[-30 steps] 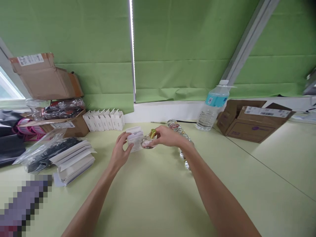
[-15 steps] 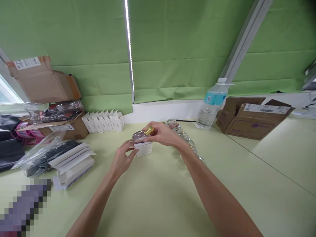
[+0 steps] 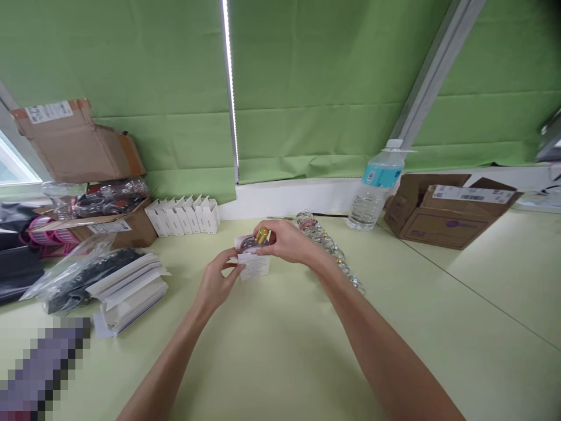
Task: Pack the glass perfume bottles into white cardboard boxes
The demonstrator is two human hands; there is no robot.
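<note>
A small white box (image 3: 254, 266) with printed text stands on the table, pinched at its left side by my left hand (image 3: 219, 275). At the box's open top is a clear glass bottle (image 3: 248, 242), its lower part hidden behind the front wall. My right hand (image 3: 283, 241) grips the bottle near its gold cap (image 3: 262, 235), fingers closed around it. How deep the bottle sits in the box I cannot tell. To the right of the box, partly behind my right forearm, lies a row of clear glass bottles (image 3: 326, 241) with a few gold parts showing.
Several upright white boxes (image 3: 183, 216) line the back left. Nearer me lie a stack of flat white cartons (image 3: 131, 292) and a plastic-wrapped black bundle (image 3: 92, 275). Brown cardboard boxes (image 3: 83, 146) are piled at far left. A water bottle (image 3: 376, 184) and an open carton (image 3: 447, 216) stand at right.
My right hand has lowered the glass bottle into the box's opening, and the gold cap has turned more upright. My left hand keeps its hold on the box.
</note>
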